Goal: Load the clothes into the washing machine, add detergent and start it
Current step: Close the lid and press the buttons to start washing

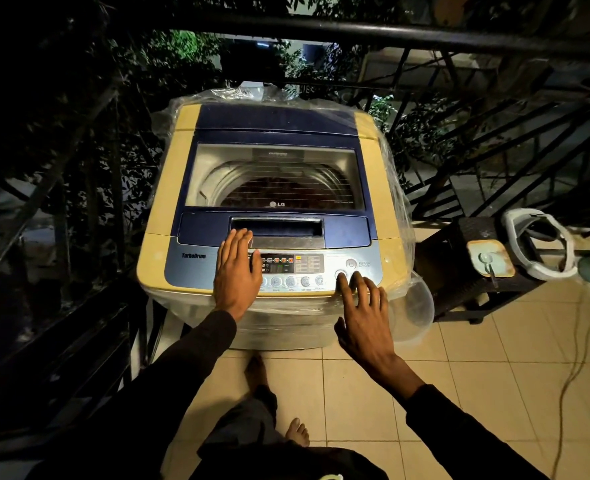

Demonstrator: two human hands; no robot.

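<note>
Washer (272, 216) sits against the balcony railing (355, 32), lid (274, 174) down, dark clothes (279, 192) visible in the drum through the window. We're at the start step. Our left hand (238, 268) lies flat, fingers straight, on the panel (286, 268) near its left end, holding nothing. Our right hand (362, 313) is spread, fingertip on the round button (340, 274) near the panel's right end, just below power (351, 264). Display looks lit. Next: press firmly, then check the cycle runs. Can't see any detergent.

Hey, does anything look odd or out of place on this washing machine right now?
Yes: clear plastic sheeting is bunched around the washing machine, ballooning at its front right corner. The lid itself sits flat and closed.
</note>
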